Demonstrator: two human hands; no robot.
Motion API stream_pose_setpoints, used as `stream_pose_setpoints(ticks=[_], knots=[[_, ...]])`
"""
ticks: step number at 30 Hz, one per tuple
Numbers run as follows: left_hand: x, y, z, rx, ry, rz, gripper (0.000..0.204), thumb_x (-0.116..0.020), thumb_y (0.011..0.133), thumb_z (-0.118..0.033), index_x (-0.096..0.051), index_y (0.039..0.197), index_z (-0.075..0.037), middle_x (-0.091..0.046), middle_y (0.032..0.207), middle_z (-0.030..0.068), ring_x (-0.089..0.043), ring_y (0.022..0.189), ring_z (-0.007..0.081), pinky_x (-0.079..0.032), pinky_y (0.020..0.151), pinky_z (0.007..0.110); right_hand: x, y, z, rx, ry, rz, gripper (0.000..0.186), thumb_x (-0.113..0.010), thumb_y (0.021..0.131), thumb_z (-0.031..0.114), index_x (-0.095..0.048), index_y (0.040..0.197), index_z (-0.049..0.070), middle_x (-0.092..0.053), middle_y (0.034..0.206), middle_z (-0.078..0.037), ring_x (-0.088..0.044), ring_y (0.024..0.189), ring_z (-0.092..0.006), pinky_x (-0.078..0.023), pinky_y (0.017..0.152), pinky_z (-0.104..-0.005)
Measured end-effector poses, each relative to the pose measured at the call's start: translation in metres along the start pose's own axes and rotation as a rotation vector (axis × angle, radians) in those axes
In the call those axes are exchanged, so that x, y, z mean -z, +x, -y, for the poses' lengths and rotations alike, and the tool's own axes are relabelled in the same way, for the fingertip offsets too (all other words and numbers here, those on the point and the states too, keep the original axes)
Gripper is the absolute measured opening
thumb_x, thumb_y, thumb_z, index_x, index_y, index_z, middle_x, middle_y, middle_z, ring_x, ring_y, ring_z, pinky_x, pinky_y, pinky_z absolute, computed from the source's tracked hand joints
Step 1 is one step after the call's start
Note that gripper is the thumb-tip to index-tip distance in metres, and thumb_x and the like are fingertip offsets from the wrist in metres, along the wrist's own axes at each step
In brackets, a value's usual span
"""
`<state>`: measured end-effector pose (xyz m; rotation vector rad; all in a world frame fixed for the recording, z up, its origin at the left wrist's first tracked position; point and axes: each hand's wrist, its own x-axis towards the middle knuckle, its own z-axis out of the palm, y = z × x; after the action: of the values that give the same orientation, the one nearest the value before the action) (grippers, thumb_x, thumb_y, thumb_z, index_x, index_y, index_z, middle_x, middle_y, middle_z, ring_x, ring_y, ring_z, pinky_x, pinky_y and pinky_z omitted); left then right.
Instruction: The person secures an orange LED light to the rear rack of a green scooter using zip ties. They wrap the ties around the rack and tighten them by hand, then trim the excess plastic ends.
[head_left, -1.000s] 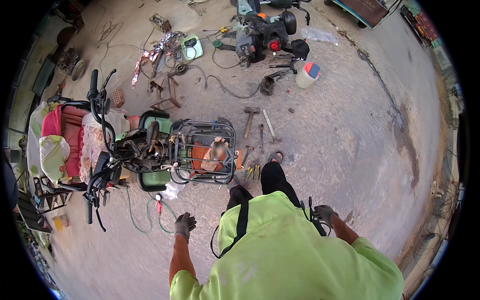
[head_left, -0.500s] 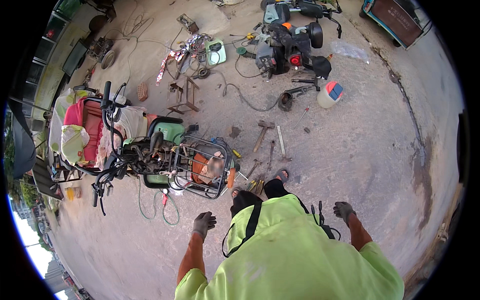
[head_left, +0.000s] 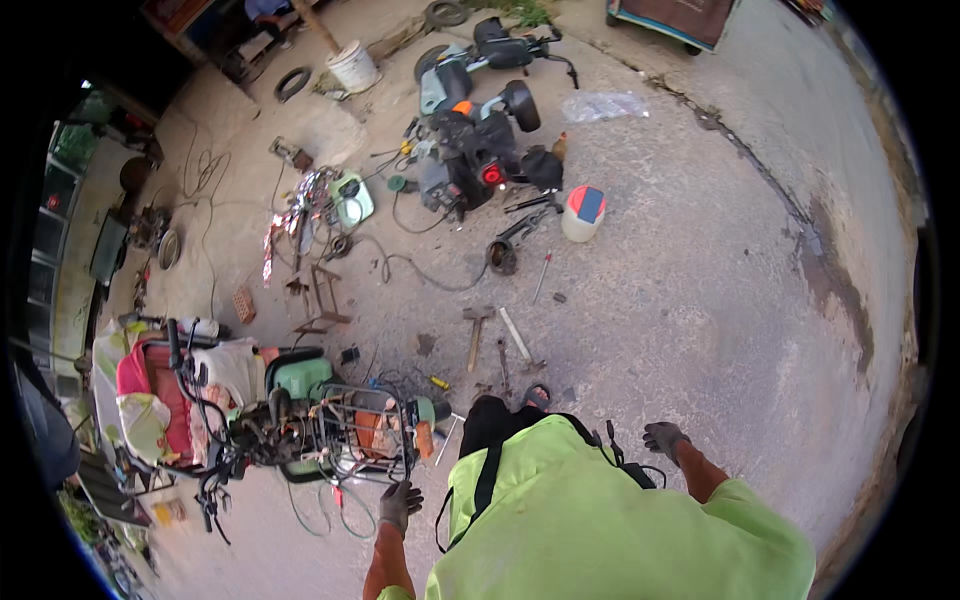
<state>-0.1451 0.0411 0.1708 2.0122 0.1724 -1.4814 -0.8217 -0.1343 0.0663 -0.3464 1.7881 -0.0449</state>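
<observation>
My left hand, in a grey glove, hangs low beside the wire basket of a green motorcycle, its fingers apart and holding nothing. I cannot tell whether the fingertips touch the basket. Out to the right, over bare concrete, my gloved right hand is open with its fingers stretched. Orange-brown and pale things lie in the basket. On the ground ahead of my feet are a hammer, a pale flat bar and a wrench. One sandalled foot shows.
A partly dismantled dark motorcycle lies farther ahead, beside a pale tub with a red lid. Cables, a small rusty metal stand and a brick lie at left. A white bucket and a trailer stand far off.
My view has tilted up and turned, so more of the far yard shows. My left hand is now nearer the basket. One foot and the pliers by it have gone from sight.
</observation>
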Motion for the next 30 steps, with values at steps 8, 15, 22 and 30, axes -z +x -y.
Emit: stream_pose_setpoints(ticks=[8, 15, 22, 30], knots=[[-0.127, 0.092, -0.144, 0.004, 0.290, 0.112, 0.033, -0.065, 0.099, -0.037, -0.064, 0.107, -0.006, -0.072, 0.093, 0.0125, -0.071, 0.075, 0.0289, -0.058, 0.065, 0.045, 0.019, 0.005, 0.006, -0.072, -0.016, -0.039, 0.043, -0.065, 0.095, 0.039, -0.071, 0.119, 0.004, -0.075, 0.115, -0.012, -0.072, 0.097, -0.0269, -0.060, 0.087, -0.0419], [-0.161, 0.105, -0.215, -0.073, 0.404, 0.227, 0.032, -0.065, 0.099, -0.035, -0.063, 0.108, -0.005, -0.073, 0.093, 0.0125, -0.071, 0.076, 0.0296, -0.058, 0.064, 0.046, -0.011, -0.012, -0.007, -0.007, -0.040, -0.127, 0.045, -0.064, 0.094, 0.040, -0.072, 0.118, 0.003, -0.075, 0.111, -0.009, -0.071, 0.097, -0.0235, -0.060, 0.083, -0.0388], [-0.142, 0.117, -0.233, -0.093, 0.392, 0.235, 0.031, -0.065, 0.098, -0.033, -0.063, 0.109, -0.004, -0.073, 0.092, 0.0126, -0.072, 0.076, 0.0303, -0.058, 0.062, 0.047, -0.039, -0.023, -0.016, -0.017, 0.018, -0.097, 0.045, -0.064, 0.094, 0.042, -0.073, 0.118, 0.004, -0.075, 0.110, -0.009, -0.071, 0.096, -0.0246, -0.059, 0.084, -0.0421], [0.012, 0.117, -0.092, -0.086, 0.034, 0.222, 0.031, -0.066, 0.098, -0.031, -0.063, 0.111, -0.003, -0.073, 0.092, 0.0126, -0.073, 0.077, 0.0311, -0.058, 0.060, 0.048, -0.031, -0.031, -0.027, -0.003, 0.171, -0.043, 0.030, -0.064, 0.098, 0.032, -0.068, 0.111, 0.005, -0.074, 0.097, -0.011, -0.067, 0.076, -0.0250, -0.055, 0.068, -0.0407]])
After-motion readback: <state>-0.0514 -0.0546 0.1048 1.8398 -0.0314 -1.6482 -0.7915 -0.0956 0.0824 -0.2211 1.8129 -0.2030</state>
